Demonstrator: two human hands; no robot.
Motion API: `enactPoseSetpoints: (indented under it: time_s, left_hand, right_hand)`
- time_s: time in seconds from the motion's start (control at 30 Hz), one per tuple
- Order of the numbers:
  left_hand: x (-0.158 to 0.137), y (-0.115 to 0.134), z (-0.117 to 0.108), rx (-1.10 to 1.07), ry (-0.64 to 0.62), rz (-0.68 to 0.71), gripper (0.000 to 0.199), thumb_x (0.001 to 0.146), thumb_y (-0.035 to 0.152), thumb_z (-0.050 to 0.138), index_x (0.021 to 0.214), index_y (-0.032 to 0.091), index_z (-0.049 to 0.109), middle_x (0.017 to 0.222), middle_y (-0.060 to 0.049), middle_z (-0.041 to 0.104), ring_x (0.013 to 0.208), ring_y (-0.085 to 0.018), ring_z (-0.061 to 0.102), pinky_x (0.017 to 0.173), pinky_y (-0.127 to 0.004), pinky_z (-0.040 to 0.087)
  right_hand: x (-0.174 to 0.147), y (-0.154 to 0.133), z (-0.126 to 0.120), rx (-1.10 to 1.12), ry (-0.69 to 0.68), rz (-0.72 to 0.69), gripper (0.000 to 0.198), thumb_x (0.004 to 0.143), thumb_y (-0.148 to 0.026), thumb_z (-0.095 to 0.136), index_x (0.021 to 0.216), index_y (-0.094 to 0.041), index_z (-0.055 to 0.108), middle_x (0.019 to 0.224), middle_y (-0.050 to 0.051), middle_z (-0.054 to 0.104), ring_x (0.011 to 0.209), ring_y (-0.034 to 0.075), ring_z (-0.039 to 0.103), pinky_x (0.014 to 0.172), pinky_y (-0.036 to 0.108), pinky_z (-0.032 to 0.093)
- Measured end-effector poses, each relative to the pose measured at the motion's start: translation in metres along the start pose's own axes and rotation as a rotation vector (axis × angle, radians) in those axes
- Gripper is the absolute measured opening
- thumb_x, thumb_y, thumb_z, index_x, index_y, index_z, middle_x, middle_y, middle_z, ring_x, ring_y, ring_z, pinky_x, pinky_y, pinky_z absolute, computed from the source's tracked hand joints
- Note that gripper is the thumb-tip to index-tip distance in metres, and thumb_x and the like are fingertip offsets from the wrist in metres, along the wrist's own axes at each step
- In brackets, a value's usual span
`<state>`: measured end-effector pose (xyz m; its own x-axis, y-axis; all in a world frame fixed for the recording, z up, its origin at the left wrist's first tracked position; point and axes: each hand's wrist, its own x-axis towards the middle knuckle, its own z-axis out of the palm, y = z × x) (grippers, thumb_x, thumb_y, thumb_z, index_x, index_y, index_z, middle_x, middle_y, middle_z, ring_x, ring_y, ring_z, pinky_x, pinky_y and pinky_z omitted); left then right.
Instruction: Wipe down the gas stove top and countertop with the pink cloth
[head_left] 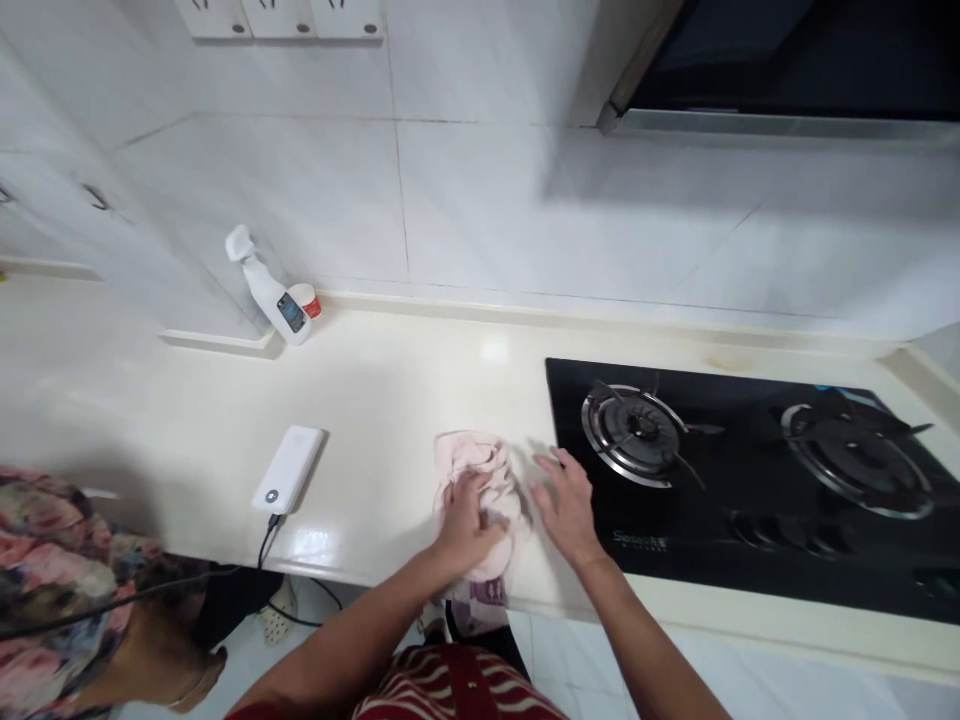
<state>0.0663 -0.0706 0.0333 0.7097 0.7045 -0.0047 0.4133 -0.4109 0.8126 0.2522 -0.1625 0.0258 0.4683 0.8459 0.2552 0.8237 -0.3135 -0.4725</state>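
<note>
A crumpled pale pink cloth (491, 465) lies on the cream countertop, its lower end reaching the front edge. My left hand (466, 525) is on top of it, with bent fingers and thumb gripping the folds. Just right of the cloth, my right hand (564, 505) hovers or rests near the counter by the stove's left edge. Its fingers are apart and nothing is in them.
A black gas stove (720, 480) with two burners fills the right side. A white power bank (290, 470) with a cable lies left. A spray bottle (274, 295) and small cup (305, 299) stand by the wall. Another person's arm (154, 650) is at lower left.
</note>
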Motion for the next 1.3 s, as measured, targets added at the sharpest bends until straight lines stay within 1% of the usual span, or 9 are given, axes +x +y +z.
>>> enactPoseSetpoints:
  time_s: [0.13, 0.27, 0.37, 0.47, 0.67, 0.77, 0.93, 1.1, 1.3]
  left_hand:
    - [-0.013, -0.038, -0.055, -0.16, 0.265, -0.135, 0.039, 0.095, 0.037, 0.042, 0.132, 0.026, 0.046, 0.134, -0.009, 0.056, 0.126, -0.021, 0.053, 0.109, -0.041, 0.044]
    - [-0.027, -0.078, -0.095, 0.093, 0.474, -0.132, 0.039, 0.093, 0.043, 0.047, 0.124, 0.021, 0.053, 0.124, -0.011, 0.06, 0.121, -0.026, 0.054, 0.108, -0.047, 0.043]
    - [-0.034, -0.089, -0.095, 0.308, 0.404, -0.016, 0.035, 0.092, 0.038, 0.047, 0.119, 0.019, 0.059, 0.122, -0.012, 0.062, 0.121, -0.028, 0.054, 0.108, -0.05, 0.042]
    - [-0.038, -0.086, -0.086, 0.482, 0.317, 0.003, 0.031, 0.094, 0.034, 0.047, 0.116, 0.02, 0.064, 0.129, -0.014, 0.059, 0.128, -0.03, 0.05, 0.107, -0.051, 0.04]
    - [-0.035, -0.075, -0.084, 0.584, 0.272, -0.047, 0.031, 0.094, 0.034, 0.046, 0.115, 0.021, 0.065, 0.131, -0.013, 0.056, 0.13, -0.031, 0.047, 0.106, -0.052, 0.038]
    - [-0.034, -0.073, -0.085, 0.583, 0.27, -0.061, 0.032, 0.093, 0.035, 0.047, 0.115, 0.023, 0.065, 0.131, -0.013, 0.056, 0.131, -0.031, 0.046, 0.107, -0.052, 0.038]
    - [-0.033, -0.074, -0.085, 0.586, 0.285, -0.061, 0.032, 0.09, 0.038, 0.05, 0.115, 0.025, 0.065, 0.132, -0.012, 0.056, 0.129, -0.031, 0.047, 0.105, -0.053, 0.038]
    - [-0.032, -0.073, -0.085, 0.612, 0.285, -0.056, 0.032, 0.091, 0.039, 0.048, 0.114, 0.023, 0.064, 0.132, -0.013, 0.055, 0.13, -0.031, 0.046, 0.105, -0.053, 0.038]
    - [-0.031, -0.075, -0.085, 0.622, 0.285, -0.042, 0.034, 0.093, 0.041, 0.045, 0.114, 0.022, 0.064, 0.131, -0.013, 0.055, 0.13, -0.032, 0.046, 0.106, -0.054, 0.037]
  right_hand:
    - [-0.034, -0.078, 0.02, 0.009, -0.286, -0.152, 0.065, 0.083, -0.05, 0.066, 0.144, -0.033, 0.052, 0.162, 0.008, 0.029, 0.148, 0.04, 0.019, 0.113, 0.057, 0.027]
    - [-0.033, -0.113, 0.05, -0.047, -0.328, -0.102, 0.06, 0.078, -0.052, 0.071, 0.134, -0.034, 0.062, 0.16, 0.008, 0.032, 0.146, 0.045, 0.018, 0.111, 0.061, 0.023]
    - [0.013, -0.097, 0.053, -0.087, -0.305, -0.078, 0.045, 0.086, -0.045, 0.063, 0.13, -0.034, 0.064, 0.156, 0.006, 0.037, 0.139, 0.039, 0.029, 0.107, 0.054, 0.028]
    - [0.072, -0.061, 0.035, -0.171, -0.26, 0.066, 0.036, 0.089, -0.034, 0.058, 0.123, -0.032, 0.067, 0.146, 0.007, 0.047, 0.123, 0.033, 0.04, 0.098, 0.047, 0.034]
    - [0.155, 0.001, -0.01, -0.312, 0.001, 0.137, 0.037, 0.093, -0.034, 0.052, 0.126, -0.025, 0.066, 0.148, 0.011, 0.043, 0.128, 0.036, 0.031, 0.103, 0.051, 0.027]
    - [0.184, 0.022, -0.013, -0.371, -0.055, 0.213, 0.044, 0.093, -0.035, 0.052, 0.135, -0.023, 0.059, 0.158, 0.011, 0.03, 0.139, 0.038, 0.022, 0.109, 0.052, 0.021]
    - [0.214, 0.042, 0.001, -0.347, -0.152, 0.302, 0.062, 0.09, -0.041, 0.06, 0.145, -0.014, 0.048, 0.151, 0.021, 0.037, 0.134, 0.037, 0.035, 0.109, 0.05, 0.022]
    - [0.196, 0.025, 0.002, -0.325, -0.122, 0.338, 0.055, 0.098, -0.035, 0.043, 0.14, 0.0, 0.046, 0.134, 0.022, 0.048, 0.123, 0.03, 0.042, 0.105, 0.046, 0.023]
    - [0.102, -0.004, 0.001, -0.334, -0.063, 0.297, 0.043, 0.09, -0.031, 0.058, 0.13, -0.016, 0.058, 0.13, 0.018, 0.052, 0.115, 0.031, 0.045, 0.1, 0.045, 0.03]
